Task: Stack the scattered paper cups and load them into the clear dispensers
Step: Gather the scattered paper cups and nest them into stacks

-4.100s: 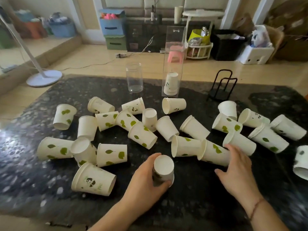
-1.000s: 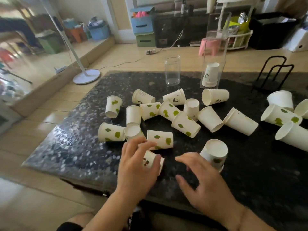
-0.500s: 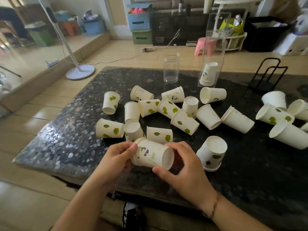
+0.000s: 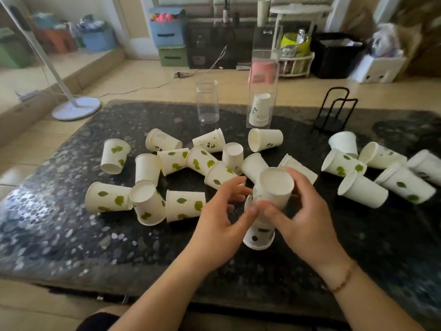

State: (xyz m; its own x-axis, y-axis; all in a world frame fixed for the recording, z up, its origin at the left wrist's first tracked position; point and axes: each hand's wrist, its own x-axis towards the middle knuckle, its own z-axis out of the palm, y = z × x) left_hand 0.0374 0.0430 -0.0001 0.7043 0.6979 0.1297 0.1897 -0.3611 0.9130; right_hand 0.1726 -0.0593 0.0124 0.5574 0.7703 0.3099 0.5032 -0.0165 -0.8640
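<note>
A short stack of upside-down paper cups (image 4: pixel 259 237) stands on the dark stone table (image 4: pixel 71 235) at the near centre, and its top cup (image 4: pixel 276 181) shows its white base. My left hand (image 4: pixel 219 225) holds the stack from the left, thumb on its front. My right hand (image 4: pixel 305 216) grips the top cup from the right, thumb in front and fingers behind. Several scattered cups (image 4: pixel 185 205) with green leaf prints lie to the left and behind, with more at the right (image 4: pixel 362 192). A tall clear dispenser (image 4: pixel 263 68) holds a few stacked cups (image 4: pixel 259 111). Left of it stands an empty short clear cylinder (image 4: pixel 207 101).
A black wire rack (image 4: pixel 333 111) stands at the back right of the table. Beyond the table are a white fan base (image 4: pixel 76 107) on the wooden floor, coloured storage boxes (image 4: pixel 168 32) and a pink stool (image 4: pixel 261 71) seen through the dispenser.
Half a second ago both hands held a panda-print cup on its side near the table edge. Now that cup sits upside down on top of the stack, with both hands around it.
</note>
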